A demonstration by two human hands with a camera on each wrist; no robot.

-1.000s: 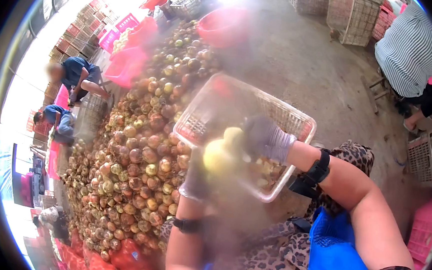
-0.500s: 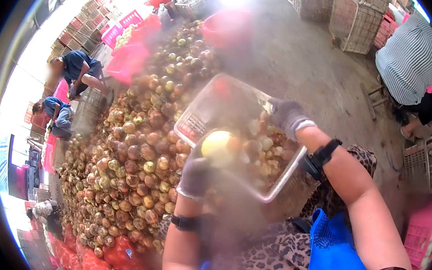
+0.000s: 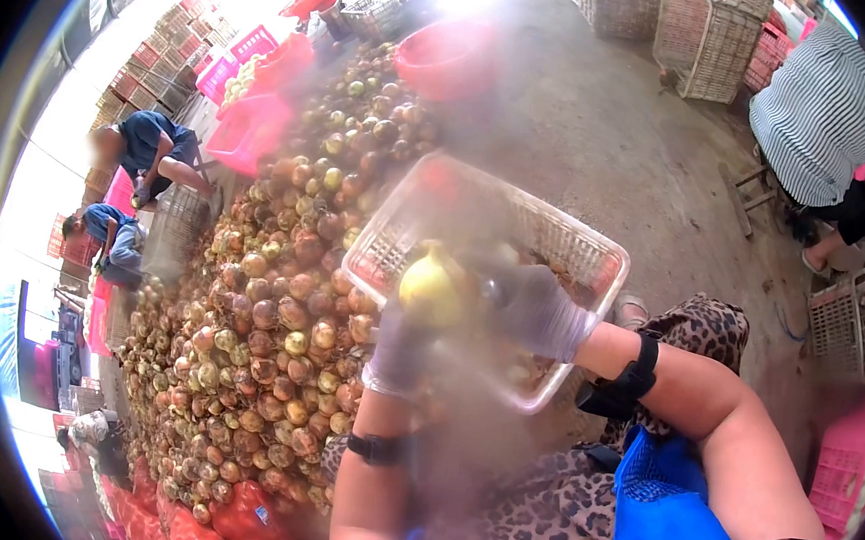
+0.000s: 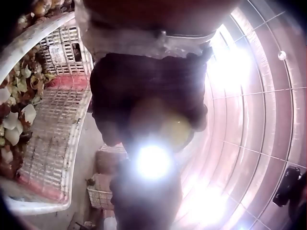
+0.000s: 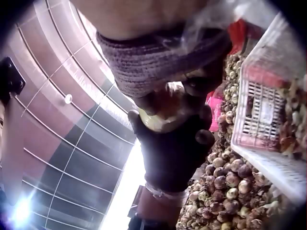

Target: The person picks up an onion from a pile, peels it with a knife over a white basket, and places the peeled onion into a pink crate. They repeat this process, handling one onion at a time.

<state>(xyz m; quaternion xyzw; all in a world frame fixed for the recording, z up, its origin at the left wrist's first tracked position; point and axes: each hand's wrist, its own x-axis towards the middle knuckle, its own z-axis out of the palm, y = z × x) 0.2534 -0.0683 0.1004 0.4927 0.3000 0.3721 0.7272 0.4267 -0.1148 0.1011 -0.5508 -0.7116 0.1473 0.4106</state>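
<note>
One yellow fruit [image 3: 431, 285] sits just left of centre in the head view, over the near rim of the basket [image 3: 610, 244]; the left hand [image 3: 399, 353] grips it from below, fingers curled round it; the right hand [image 3: 540, 308], half a second ago off at the basket's far edge towards the upper right, is back against the fruit, its fingertips pinching the top, as the right wrist view shows; so both hands bear on the one fruit, which I judge mid-handling, not yet let go; peels [image 4: 10, 120] lie in the basket; the pile [image 3: 280, 300] fills the left.
</note>
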